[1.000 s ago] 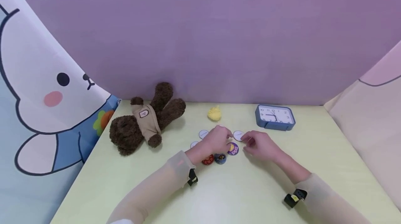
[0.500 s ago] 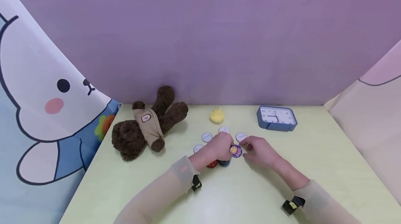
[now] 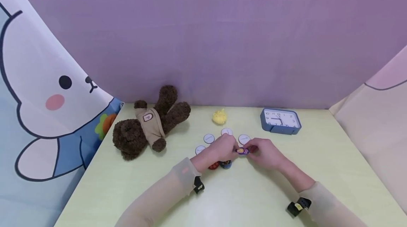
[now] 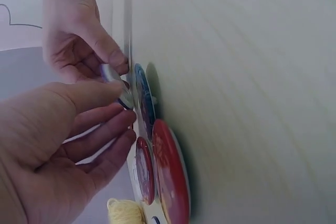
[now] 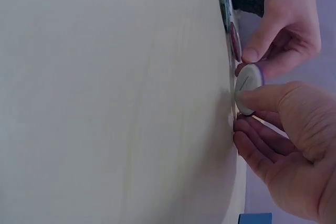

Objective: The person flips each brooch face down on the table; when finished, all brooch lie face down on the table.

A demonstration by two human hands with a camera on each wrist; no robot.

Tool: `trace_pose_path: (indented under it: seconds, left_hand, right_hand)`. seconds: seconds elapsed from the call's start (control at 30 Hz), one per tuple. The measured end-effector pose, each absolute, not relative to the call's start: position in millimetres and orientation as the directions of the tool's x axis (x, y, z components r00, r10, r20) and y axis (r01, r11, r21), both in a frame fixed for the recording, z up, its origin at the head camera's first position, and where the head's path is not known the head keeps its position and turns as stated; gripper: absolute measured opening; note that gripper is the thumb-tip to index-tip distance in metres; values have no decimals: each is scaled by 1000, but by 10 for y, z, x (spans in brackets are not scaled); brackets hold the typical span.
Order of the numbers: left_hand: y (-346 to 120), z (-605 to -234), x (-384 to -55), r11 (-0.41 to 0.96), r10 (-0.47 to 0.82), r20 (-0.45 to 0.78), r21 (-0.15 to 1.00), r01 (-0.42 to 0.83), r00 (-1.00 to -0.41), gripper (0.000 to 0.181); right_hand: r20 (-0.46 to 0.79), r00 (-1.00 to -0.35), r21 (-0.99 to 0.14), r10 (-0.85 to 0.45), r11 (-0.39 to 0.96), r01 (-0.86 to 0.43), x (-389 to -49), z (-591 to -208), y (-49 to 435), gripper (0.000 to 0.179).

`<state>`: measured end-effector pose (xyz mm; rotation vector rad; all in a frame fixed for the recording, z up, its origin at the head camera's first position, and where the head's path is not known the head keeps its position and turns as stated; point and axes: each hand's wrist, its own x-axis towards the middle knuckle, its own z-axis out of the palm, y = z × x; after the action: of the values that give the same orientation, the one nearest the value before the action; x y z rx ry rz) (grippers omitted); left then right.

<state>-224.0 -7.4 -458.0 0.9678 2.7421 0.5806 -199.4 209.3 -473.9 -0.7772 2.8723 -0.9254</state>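
Observation:
A purple round pin badge (image 3: 242,151) with a yellow figure is tilted up between my two hands. My left hand (image 3: 224,147) pinches its left edge, and my right hand (image 3: 265,153) pinches the right edge. The right wrist view shows the pale back of the badge (image 5: 249,85) with a thin pin line, my right thumb on it. Close by my left hand, a red badge (image 3: 213,165) and a blue badge (image 3: 225,164) lie on the table. Several white round discs with small print, such as this disc (image 3: 208,138), lie in an arc behind my hands.
A brown teddy bear (image 3: 151,124) in a beige shirt lies at the back left. Behind the discs sits a small yellow fuzzy object (image 3: 219,117). A blue clock (image 3: 281,121) stands at the back right, before the purple backdrop (image 3: 203,43).
Half a second ago the purple badge faced up by my left hand, my right fingers apart from it. Now it is tilted and both hands grip it. Earlier, my right fingers were at a white disc.

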Motion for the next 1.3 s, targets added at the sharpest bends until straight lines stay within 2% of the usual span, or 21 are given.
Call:
trace_pose_path:
  seconds: [0.37,0.57,0.8,1.07,1.3]
  left_hand:
    - [-74,-4574,-2188,674,566,122,501,543,-815,14]
    - [-61,-4540,-2164,625,518,141,611,486,-844,29]
    - [-76,-4522,-2168,604,538,132,628,490,-833,38]
    - [-120,-4581,-2164,673,535,100,549,495,-839,33]
    - [-101,-4626,-2149,710,536,61,507,489,-842,27]
  right_hand:
    - [48,-931,-673,-361,677,-297,-2004,-4732,2251,8]
    - [36,-938,-750,-344,611,-253,-1974,-4665,2245,15]
    - [15,-941,-829,-338,522,-201,-1978,-4620,2241,24]
    - [27,-916,-803,-400,537,-258,-1973,-4631,2172,35]
    - [61,-902,-694,-427,632,-345,-1975,-4677,2124,38]
